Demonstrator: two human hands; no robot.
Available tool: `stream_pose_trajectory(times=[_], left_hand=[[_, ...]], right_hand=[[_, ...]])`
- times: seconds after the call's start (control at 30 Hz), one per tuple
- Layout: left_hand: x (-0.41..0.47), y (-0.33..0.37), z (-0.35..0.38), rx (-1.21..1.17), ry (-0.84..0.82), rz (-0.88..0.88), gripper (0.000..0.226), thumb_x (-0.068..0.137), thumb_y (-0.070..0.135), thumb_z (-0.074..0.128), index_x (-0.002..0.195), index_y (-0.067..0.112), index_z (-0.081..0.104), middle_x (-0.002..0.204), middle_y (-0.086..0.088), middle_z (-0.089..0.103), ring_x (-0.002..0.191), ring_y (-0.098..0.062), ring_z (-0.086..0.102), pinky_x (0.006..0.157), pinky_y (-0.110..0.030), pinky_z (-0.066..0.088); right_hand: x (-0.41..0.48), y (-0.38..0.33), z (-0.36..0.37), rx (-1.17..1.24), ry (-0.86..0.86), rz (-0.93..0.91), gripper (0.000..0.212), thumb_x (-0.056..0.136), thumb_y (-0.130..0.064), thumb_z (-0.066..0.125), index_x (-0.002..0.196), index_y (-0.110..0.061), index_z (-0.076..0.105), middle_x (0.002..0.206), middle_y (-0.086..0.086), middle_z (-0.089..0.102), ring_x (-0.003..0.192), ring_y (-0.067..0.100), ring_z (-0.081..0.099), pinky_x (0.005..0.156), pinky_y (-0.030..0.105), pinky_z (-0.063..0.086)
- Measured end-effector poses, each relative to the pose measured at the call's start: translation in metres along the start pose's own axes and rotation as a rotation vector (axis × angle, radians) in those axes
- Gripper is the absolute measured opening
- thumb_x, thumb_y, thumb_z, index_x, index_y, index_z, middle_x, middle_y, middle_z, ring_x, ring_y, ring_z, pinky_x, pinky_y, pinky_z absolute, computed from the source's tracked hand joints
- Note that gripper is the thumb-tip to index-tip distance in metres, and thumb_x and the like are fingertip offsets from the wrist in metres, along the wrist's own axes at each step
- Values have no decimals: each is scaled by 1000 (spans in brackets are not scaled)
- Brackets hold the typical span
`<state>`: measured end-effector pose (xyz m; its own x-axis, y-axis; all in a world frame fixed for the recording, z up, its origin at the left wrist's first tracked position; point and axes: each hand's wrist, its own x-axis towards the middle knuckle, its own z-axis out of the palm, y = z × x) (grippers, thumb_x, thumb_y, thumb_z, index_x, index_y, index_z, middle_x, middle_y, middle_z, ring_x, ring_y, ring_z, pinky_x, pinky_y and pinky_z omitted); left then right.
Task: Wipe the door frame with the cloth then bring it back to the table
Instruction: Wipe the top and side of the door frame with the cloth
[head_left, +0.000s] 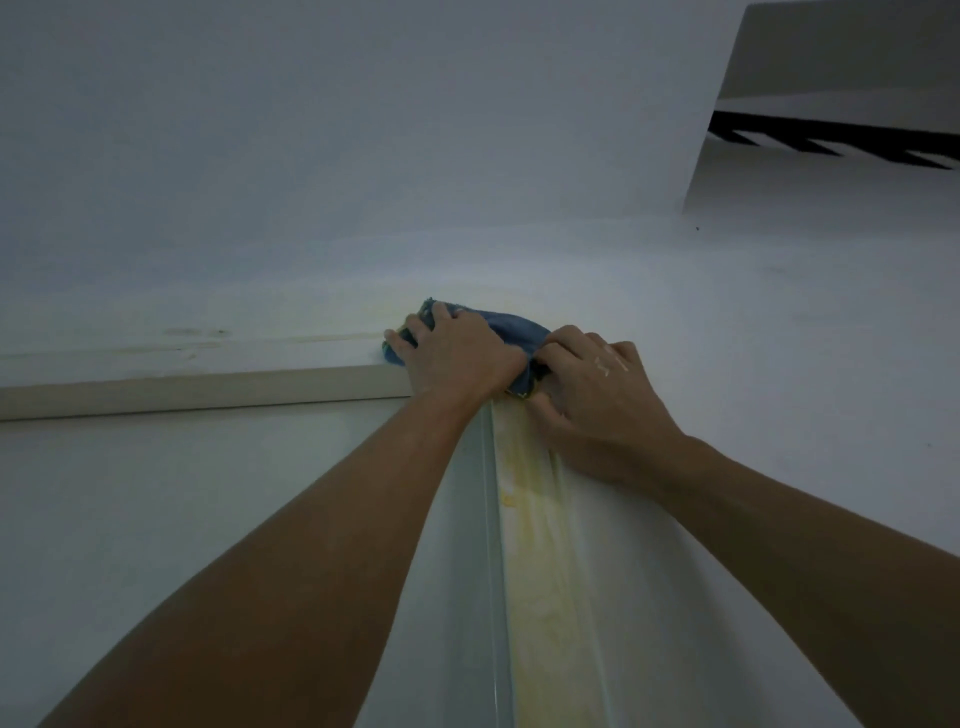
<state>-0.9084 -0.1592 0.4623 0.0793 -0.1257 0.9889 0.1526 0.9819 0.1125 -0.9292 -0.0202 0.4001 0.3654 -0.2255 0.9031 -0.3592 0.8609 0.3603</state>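
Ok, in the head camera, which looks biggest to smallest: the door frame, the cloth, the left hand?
1. Door frame, by far.
2. Left hand and cloth: unsure, since both hands cover much of the cloth.

Blue cloth (511, 326) (bunched), door frame (197, 392) top cnr

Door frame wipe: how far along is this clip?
Midway. Done: the cloth is up at the frame's top corner. In hand: the left hand presses it onto the corner while the right hand grips its other end. Left: yellowish staining shows down the upright and dark smudges above the top rail; the return to the table isn't started, no table in view.
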Motion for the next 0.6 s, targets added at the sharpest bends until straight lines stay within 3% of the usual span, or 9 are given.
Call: stream_pose_trajectory(times=[0.07,0.13,0.27,0.47,0.6], left_hand=[[3,-1,1,-51,-26,69,64,83,40,39,139,10,43,155,-12,26,141,-37,19,115,-61,4],[3,-5,3,-99,-22,195,60,94,45,29,144,15,39,159,-9,20,145,-32,13,116,-57,0],[-3,-17,8,-214,-50,445,51,102,42,28,147,19,39,161,-1,18,149,-21,5,117,-47,-7],[-2,-28,-2,-227,-223,618,46,103,36,34,148,25,36,162,4,15,149,-16,0,117,-48,-10],[3,-26,-19,22,-302,592,47,101,44,31,148,38,30,163,3,-1,149,-17,-9,116,-55,-11]], right_hand=[[3,5,-7,41,13,36,46,79,-39,31,99,-17,66,105,1,64,95,20,56,79,31,23],[3,17,-15,98,66,97,56,79,-40,29,116,-19,65,120,2,63,109,22,53,86,31,25],[-7,35,-18,75,56,246,58,91,-40,30,146,-25,41,153,-1,39,140,22,32,110,44,25],[-5,38,-13,7,-68,264,47,105,-35,29,151,-28,35,161,-3,33,147,19,26,117,45,19],[-8,42,-11,-76,-155,248,47,106,-37,26,151,-29,34,162,-5,30,150,18,22,120,43,16]])
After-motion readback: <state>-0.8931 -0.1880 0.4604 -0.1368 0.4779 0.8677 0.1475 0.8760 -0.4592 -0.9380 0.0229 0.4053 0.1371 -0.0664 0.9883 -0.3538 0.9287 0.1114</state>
